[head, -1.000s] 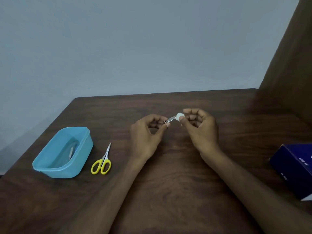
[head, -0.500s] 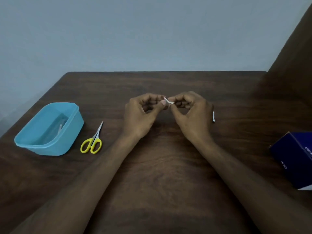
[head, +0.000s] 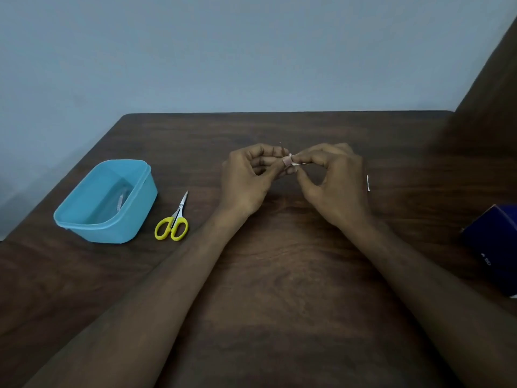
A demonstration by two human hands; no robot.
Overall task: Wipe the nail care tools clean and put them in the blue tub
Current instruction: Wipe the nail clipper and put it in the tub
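**Two hands pinching a small tool and a white wipe over the table**

Count: two bare hands, one blue tub, one pair of yellow-handled scissors, one small white scrap, one dark blue box, one wooden table (head: 279,275).

Left hand (head: 246,180): fingers curled in, thumb and forefinger pressed together at the tips. A thin metal tip (head: 281,148) pokes up just above the pinch. It looks like a small nail tool, but most of it is hidden by the fingers, so the exact kind cannot be told.

Right hand (head: 333,183): fingers also curled, thumb and forefinger closed on a small white wipe (head: 295,163). The wipe sits right where the two hands meet, touching the left fingertips. Both hands are held above the middle of the table, toward its far half.

Tub (head: 140,208): at the left of the table, upright and open. One pale, slim item (head: 120,201) lies on its bottom; too faint to name.

Scissors (head: 174,222): flat on the table just right of the tub, blades closed and pointing away from the person, handles nearest. Not touching the tub.

White scrap (head: 368,183): on the table just right of the right hand.

Box (head: 495,247): at the right edge, partly cut off.
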